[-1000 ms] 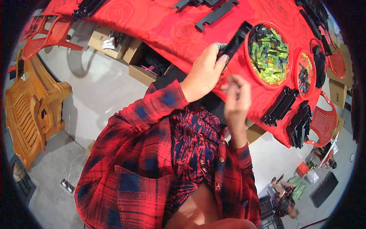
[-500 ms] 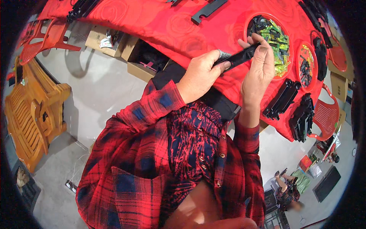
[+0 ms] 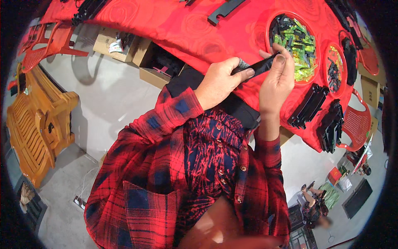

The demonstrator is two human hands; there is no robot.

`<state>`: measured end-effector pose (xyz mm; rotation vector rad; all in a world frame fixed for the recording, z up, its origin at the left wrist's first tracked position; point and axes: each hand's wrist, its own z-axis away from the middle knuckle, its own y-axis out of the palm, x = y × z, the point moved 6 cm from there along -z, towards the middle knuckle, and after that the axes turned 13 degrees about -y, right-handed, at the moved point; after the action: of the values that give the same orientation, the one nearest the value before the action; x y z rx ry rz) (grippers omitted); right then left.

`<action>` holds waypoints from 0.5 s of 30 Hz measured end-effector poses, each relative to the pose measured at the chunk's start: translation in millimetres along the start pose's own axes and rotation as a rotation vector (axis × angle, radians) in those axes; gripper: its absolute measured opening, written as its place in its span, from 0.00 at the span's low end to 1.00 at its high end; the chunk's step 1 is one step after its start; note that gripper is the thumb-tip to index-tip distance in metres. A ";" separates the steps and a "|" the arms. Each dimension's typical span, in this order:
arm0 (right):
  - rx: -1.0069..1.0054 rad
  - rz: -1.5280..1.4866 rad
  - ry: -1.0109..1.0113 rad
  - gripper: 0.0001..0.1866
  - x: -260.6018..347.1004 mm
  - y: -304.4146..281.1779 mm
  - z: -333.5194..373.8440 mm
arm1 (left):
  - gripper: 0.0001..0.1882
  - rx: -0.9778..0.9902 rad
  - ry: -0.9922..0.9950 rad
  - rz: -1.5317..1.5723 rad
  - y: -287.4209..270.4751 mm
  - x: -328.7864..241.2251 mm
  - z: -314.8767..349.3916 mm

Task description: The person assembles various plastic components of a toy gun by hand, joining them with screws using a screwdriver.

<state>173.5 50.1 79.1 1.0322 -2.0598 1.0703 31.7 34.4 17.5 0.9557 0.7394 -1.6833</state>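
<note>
My left hand grips one end of a long black plastic strip above the near edge of the red-covered table. The thumb lies along the strip's top, and a grey speckled patch shows at the fingers. At the strip's other end, my right hand pinches between thumb and forefinger. Whether a small part is between those fingertips cannot be made out. Just beyond the right hand stands a red bowl of small yellow-green and black pieces. Beside it is a smaller red bowl holding tiny black and orange pieces.
Two stacks of black strips lie on the table's right corner. Another black strip rests farther back. Open cardboard boxes stand below the table, a wooden bench left, a red chair right. A person sits lower right.
My right hand has shifted slightly left and nearer to me, its thumb lower along the strip's end. The strip has turned a little in my fingers. My left hand keeps its grip.
</note>
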 end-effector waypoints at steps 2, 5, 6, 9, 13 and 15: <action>0.003 0.130 -0.102 0.12 3.6 -1.8 2.2 | 0.08 -0.021 0.021 0.065 -0.3 1.1 -0.8; -0.010 0.077 -0.079 0.10 5.5 -2.8 7.9 | 0.13 -0.018 -0.046 0.256 0.5 3.2 2.2; 0.012 0.137 -0.178 0.13 10.4 -2.1 9.2 | 0.13 -0.017 -0.045 0.255 1.2 4.1 2.6; 0.040 0.208 -0.286 0.15 19.7 -3.2 13.2 | 0.21 -0.049 -0.062 0.307 -1.2 9.4 2.4; 0.081 0.195 -0.222 0.16 11.4 -5.4 12.4 | 0.19 0.024 -0.022 0.248 1.3 11.1 -5.4; 0.119 0.196 -0.155 0.17 0.3 -6.7 10.2 | 0.18 0.095 -0.023 0.244 1.7 8.6 -8.9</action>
<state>177.5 38.8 76.9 1.0156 -2.2825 1.2596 34.0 37.3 5.6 1.0469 0.5086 -1.5226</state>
